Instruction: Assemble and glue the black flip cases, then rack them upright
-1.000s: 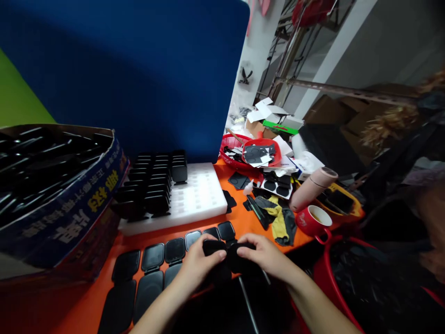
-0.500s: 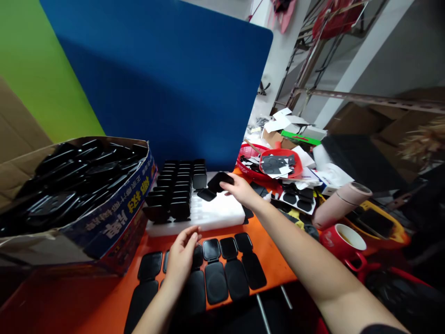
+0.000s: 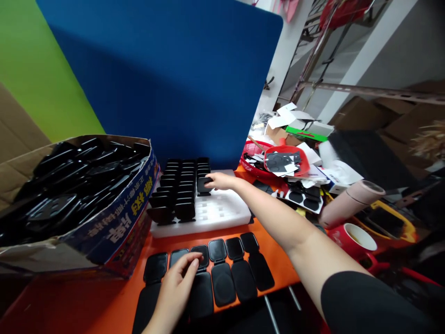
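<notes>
My right hand (image 3: 219, 181) pinches a black hinged compact case (image 3: 204, 184) by its right side. The case stands upright at the white foam tray (image 3: 225, 218), in front of the third column of cases. Two longer columns of upright black cases (image 3: 184, 199) fill the tray's left side. Close to me, my left hand (image 3: 179, 280) hovers over a row of opened black compact cases (image 3: 222, 283) laid flat. Its fingers are loosely bent, with a gap to the thumb and nothing visible between them. It hides part of the row.
A cardboard box (image 3: 135, 208) heaped with black cases stands at the left on the orange table (image 3: 278, 260). A blue panel (image 3: 167, 83) rises behind the tray. To the right are a red basket (image 3: 248, 162), a pink flask (image 3: 351, 204) and a red mug (image 3: 342, 239) with liquid.
My right hand has carried the open case leftward and down to the foam tray, where it now stands upright. My left hand has shifted slightly nearer to me over the row.
</notes>
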Available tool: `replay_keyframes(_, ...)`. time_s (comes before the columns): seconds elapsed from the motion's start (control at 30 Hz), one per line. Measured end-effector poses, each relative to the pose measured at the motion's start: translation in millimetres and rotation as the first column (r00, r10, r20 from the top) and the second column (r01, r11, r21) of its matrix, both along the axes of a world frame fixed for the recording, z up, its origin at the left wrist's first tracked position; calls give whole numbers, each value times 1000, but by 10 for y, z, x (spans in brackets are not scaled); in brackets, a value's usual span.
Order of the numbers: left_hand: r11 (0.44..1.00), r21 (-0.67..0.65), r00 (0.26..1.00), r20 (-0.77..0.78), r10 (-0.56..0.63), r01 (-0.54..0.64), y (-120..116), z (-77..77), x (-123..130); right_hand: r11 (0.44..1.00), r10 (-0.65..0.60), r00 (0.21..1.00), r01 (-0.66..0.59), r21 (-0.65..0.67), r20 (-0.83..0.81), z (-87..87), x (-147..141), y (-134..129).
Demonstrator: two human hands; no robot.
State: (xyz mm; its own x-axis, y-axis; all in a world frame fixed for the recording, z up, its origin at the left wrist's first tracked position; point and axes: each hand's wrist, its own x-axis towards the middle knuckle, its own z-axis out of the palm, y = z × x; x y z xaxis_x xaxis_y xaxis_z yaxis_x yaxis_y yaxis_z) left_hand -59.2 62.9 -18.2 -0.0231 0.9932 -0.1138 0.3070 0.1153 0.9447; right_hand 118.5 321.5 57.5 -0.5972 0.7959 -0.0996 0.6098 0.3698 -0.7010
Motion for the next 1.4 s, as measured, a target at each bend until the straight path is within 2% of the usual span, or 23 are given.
replay_keyframes(0.1,994,23,986,-132,-100,103,-43,36,72,996,-70,998,69,52,7,-4,-1,-96)
replay_keyframes(0.2,950,91,915,-311,-259,300,-132,56,255,968,-202,979,205,145,-31,37,245,-464)
replay_keyframes(0.3,832,168,780,-482,-399,529,-231,-22,528,914,-346,938,344,214,-28,-74,730,-1198)
replay_keyframes(0.37,726,189,668,-590,-454,661,-287,-122,731,877,-451,886,417,241,109,-268,1050,-1799)
replay_keyframes(0.43,632,161,549,-682,-483,758,-330,-229,922,813,-582,766,548,195,273,-515,1259,-2330)
replay_keyframes(0.5,583,93,444,-747,-495,807,-359,-315,1071,764,-627,689,635,114,364,-739,1314,-2675)
replay_keyframes(0.6,567,12,347,-801,-488,824,-380,-387,1175,710,-675,637,698,93,372,-910,1198,-2824)
replay_keyframes(0.7,548,17,317,-831,-457,836,-386,-436,1160,680,-701,643,733,18,309,-925,1069,-2811)
replay_keyframes(0.8,536,104,360,-843,-400,838,-398,-505,1103,666,-733,672,741,-89,110,-911,1072,-2914)
replay_keyframes(0.87,533,182,421,-829,-369,826,-410,-542,1075,602,-798,598,791,-108,-68,-865,1151,-3004)
replay_keyframes(0.97,557,280,526,-777,-347,782,-414,-526,1048,450,-849,406,891,-57,-339,-631,1275,-2951)
replay_keyframes(1.0,575,301,557,-758,-340,761,-410,-498,1035,432,-825,385,902,-22,-413,-505,1277,-2856)
replay_keyframes(1.07,611,325,603,-729,-323,721,-392,-425,993,507,-723,477,858,86,-500,-215,1183,-2565)
replay_keyframes(1.1,623,329,614,-722,-319,710,-379,-387,961,587,-644,568,796,146,-513,-68,1087,-2381)
replay_keyframes(1.2,651,334,638,-707,-305,682,-335,-301,823,759,-398,774,580,296,-493,278,679,-1775)
replay_keyframes(1.27,680,345,666,-689,-285,647,-313,-274,715,837,-250,864,420,351,-438,379,393,-1391)
replay_keyframes(1.33,707,357,697,-665,-266,610,-304,-262,613,871,-161,911,312,380,-380,376,161,-1066)
replay_keyframes(1.4,723,362,715,-650,-256,588,-304,-254,527,884,-135,934,264,386,-331,307,3,-818)
